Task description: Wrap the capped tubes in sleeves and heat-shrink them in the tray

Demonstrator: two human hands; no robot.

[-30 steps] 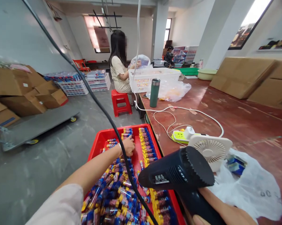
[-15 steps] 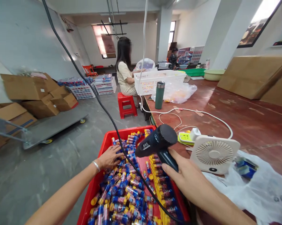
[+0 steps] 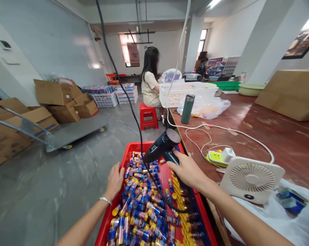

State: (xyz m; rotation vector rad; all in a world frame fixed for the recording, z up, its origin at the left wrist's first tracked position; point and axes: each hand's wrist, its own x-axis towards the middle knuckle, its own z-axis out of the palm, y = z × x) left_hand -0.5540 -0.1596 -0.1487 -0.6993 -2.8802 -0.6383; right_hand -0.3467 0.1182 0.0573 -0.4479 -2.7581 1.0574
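Note:
My right hand point(image 3: 187, 169) is closed round the handle of a black hair dryer point(image 3: 161, 147). Its nozzle points left and down, over a red tray point(image 3: 126, 153). My left hand point(image 3: 115, 179), with a bracelet on the wrist, grips the tray's left rim, its fingertips curled over the edge. Many small clear tubes point(image 3: 146, 206) with blue and yellow ends lie jumbled inside. Along the tray's right side, other tubes point(image 3: 189, 218) are lined up in a row, yellow ends facing left. The dryer's dark cord point(image 3: 130, 99) hangs across the view.
On the brown table point(image 3: 277, 143) to the right stand a white fan point(image 3: 252, 179), a power strip point(image 3: 216, 158), a green flask point(image 3: 188, 109) and a white basket point(image 3: 175, 95). Another person point(image 3: 150, 82) sits on a red stool point(image 3: 148, 116). A flat cart point(image 3: 77, 135) and cartons are at left.
My left hand has moved from over the tubes to the tray's left rim. The hair dryer, still in my right hand, has shifted left and towards the tray's far end. The camera view has turned left.

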